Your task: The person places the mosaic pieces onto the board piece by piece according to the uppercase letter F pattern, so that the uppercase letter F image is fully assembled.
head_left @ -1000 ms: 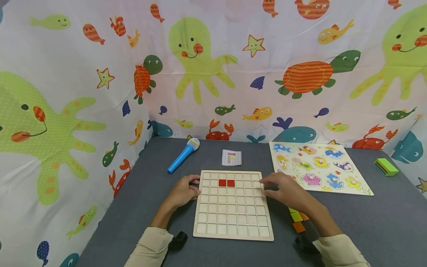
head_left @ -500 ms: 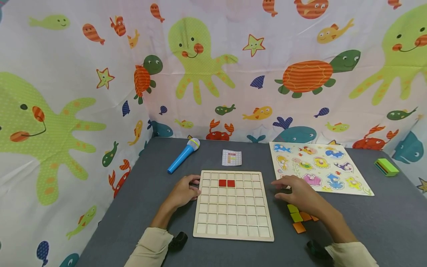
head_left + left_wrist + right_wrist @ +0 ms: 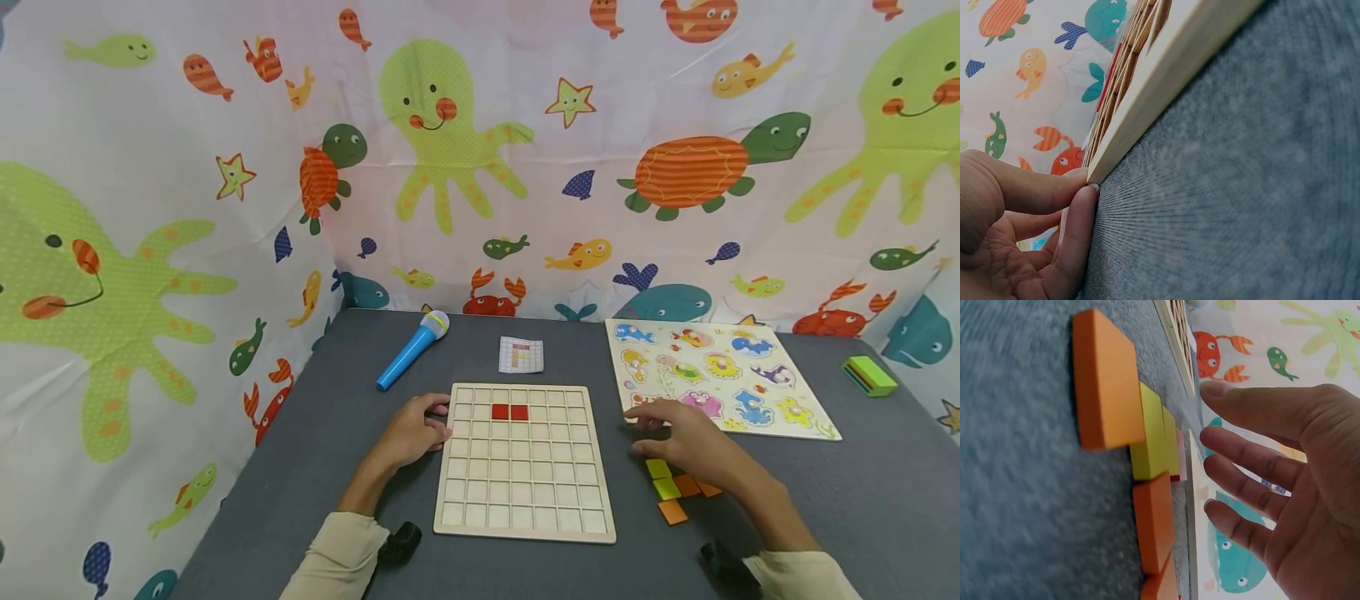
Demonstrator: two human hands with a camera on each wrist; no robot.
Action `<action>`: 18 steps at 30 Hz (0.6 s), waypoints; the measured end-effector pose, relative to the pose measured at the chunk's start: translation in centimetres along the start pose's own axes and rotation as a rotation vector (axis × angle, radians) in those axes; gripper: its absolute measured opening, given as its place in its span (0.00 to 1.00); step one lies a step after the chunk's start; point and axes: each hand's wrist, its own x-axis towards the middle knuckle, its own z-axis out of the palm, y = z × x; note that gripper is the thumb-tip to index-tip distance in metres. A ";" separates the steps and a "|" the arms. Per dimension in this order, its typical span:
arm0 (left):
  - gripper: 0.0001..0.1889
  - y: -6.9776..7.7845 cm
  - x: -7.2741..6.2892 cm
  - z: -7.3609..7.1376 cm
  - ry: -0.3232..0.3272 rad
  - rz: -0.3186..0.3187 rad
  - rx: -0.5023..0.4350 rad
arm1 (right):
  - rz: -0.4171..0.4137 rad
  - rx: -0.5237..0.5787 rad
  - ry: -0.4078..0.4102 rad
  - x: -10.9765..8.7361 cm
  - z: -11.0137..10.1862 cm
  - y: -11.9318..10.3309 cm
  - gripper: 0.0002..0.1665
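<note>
A pale wooden grid board [image 3: 525, 467] lies on the grey table, with two red square tiles [image 3: 510, 412] side by side in its second row. At its left edge my left hand [image 3: 408, 429] holds the board, thumb and a fingertip meeting at the rim in the left wrist view. My right hand [image 3: 686, 433] hovers with parted, loosely bent fingers and nothing in them. Just below it lie yellow-green tiles [image 3: 662, 480] and orange tiles [image 3: 672, 512]. In the right wrist view a pink tile [image 3: 1181, 455] and a sliver of red show behind the yellow-green ones.
A wooden sea-animal puzzle [image 3: 720, 371] lies beyond my right hand. Behind the grid board are a small printed pattern card [image 3: 521, 355] and a blue toy microphone [image 3: 412, 350]. A green layered block [image 3: 868, 375] sits far right. A printed curtain [image 3: 480, 167] encloses the table's back.
My right hand has left the grid board's right edge and moved right and nearer, over the loose tiles. The left hand keeps its place at the board.
</note>
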 end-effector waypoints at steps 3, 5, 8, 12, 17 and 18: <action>0.28 0.0 0.0 -0.1 0.000 0.008 0.002 | 0.022 -0.016 -0.007 -0.2 -0.2 0.2 0.28; 0.28 0.0 0.0 -0.1 -0.001 0.009 0.000 | 0.047 -0.016 -0.014 -0.3 -0.4 0.3 0.29; 0.28 -0.1 0.0 -0.1 -0.002 0.007 -0.002 | 0.076 -0.013 -0.027 -0.5 -0.6 0.4 0.32; 0.28 -0.2 0.2 -0.1 -0.005 -0.002 -0.003 | 0.090 0.001 -0.054 -0.5 -0.9 0.5 0.34; 0.28 -0.2 0.3 -0.1 -0.006 -0.012 -0.008 | 0.108 0.017 -0.093 -0.4 -0.9 0.8 0.36; 0.28 -0.2 0.3 -0.1 -0.007 -0.011 -0.007 | 0.110 0.019 -0.102 -0.4 -0.8 0.9 0.36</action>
